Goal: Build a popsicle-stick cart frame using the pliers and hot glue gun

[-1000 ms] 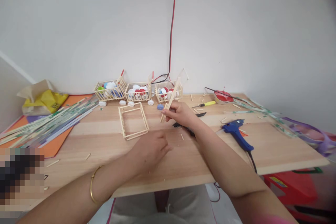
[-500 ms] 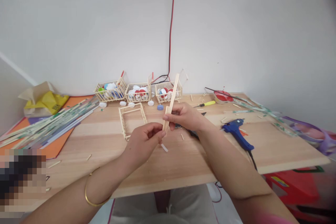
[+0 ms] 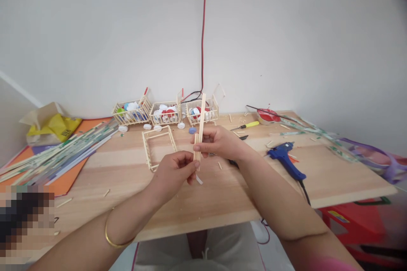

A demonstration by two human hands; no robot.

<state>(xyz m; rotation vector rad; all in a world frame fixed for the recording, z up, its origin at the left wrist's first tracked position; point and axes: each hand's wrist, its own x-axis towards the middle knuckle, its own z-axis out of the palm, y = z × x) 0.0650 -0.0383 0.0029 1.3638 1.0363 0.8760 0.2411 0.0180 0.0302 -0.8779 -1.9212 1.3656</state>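
Observation:
Between my two hands stands a small bundle of wooden sticks [image 3: 201, 119], some long and some short, held nearly upright. My left hand [image 3: 176, 171] pinches their lower ends between thumb and fingers. Higher up, my right hand [image 3: 216, 142] grips the same sticks, its thumb across the front. A stick frame [image 3: 145, 148] lies on the table just left of the hands. Under my left fingertips a short whitish strip [image 3: 199, 180] shows. Part of a dark tool [image 3: 233, 162] is hidden behind my right wrist.
Three stick carts [image 3: 132, 112] filled with bottle caps line the wall. A blue glue gun [image 3: 288, 161] and a yellow-handled tool [image 3: 249, 125] lie right. Many sticks [image 3: 63, 150] rest on an orange sheet at left. A red bowl [image 3: 268, 115] stands at the back.
The stick bundle has turned more upright and shifted slightly left in view. Both hands keep their hold on it. The whole view has shifted a little.

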